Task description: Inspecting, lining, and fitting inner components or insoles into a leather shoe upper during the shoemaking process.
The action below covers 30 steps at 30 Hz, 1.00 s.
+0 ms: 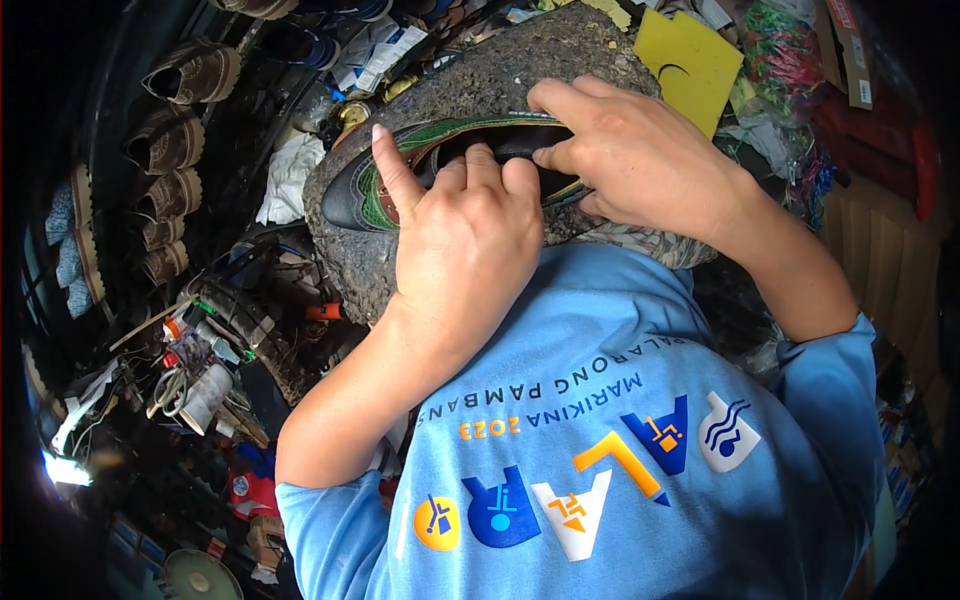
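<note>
Left hand (468, 225) is dipped into the shoe (350, 200) on the rock (355, 265) at upper centre, little finger spread, other fingertips hidden; the shoe's right end seems pinched by the right hand (645, 150). Its inside is apparently being pressed; steady bracing seems needed next.

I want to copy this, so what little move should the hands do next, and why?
I'd maybe press gently inside the shoe with the left hand: it already reaches in, while the right hand grips one end.
</note>
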Motion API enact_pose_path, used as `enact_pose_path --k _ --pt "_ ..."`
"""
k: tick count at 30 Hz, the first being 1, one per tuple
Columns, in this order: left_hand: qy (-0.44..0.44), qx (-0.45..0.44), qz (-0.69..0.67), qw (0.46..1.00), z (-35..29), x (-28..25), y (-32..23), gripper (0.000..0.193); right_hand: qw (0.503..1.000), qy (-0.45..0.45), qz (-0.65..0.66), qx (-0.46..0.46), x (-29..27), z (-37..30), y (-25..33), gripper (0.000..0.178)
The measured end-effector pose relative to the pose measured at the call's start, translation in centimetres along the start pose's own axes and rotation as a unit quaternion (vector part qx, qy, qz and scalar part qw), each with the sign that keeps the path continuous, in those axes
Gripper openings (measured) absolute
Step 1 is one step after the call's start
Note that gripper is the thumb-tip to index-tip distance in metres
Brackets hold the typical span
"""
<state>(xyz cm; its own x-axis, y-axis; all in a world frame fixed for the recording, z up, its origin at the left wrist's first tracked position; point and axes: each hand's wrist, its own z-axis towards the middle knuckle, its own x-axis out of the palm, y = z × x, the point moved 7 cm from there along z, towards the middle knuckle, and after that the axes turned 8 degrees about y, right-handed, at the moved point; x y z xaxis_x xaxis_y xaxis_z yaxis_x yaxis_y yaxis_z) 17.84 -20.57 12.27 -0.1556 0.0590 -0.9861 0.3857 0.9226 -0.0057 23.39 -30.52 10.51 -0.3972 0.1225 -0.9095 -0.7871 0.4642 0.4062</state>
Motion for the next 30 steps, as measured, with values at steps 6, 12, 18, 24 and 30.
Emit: enact_pose_path --k 6,12,18,24,30 --pt "0.064 -0.003 -0.025 0.998 0.2 0.1 0.4 0.009 0.997 0.075 0.022 0.026 0.9 -0.2 -0.2 0.048" --pt "0.099 0.031 -0.042 0.994 0.5 0.5 1.4 0.018 1.000 -0.013 -0.006 -0.010 -0.1 -0.3 0.4 0.007" --pt "0.191 0.041 -0.084 0.977 1.3 0.2 2.1 0.019 0.995 0.095 0.027 0.009 0.2 0.1 0.1 0.042" --pt "0.239 0.045 -0.207 0.948 1.3 -0.7 3.5 0.042 0.993 0.102 0.061 -0.006 -0.7 0.4 -0.5 0.018" --pt "0.111 0.092 -0.179 0.973 -0.4 -1.1 1.3 0.033 0.992 0.096 -0.081 0.017 -2.0 0.7 -0.1 0.014"
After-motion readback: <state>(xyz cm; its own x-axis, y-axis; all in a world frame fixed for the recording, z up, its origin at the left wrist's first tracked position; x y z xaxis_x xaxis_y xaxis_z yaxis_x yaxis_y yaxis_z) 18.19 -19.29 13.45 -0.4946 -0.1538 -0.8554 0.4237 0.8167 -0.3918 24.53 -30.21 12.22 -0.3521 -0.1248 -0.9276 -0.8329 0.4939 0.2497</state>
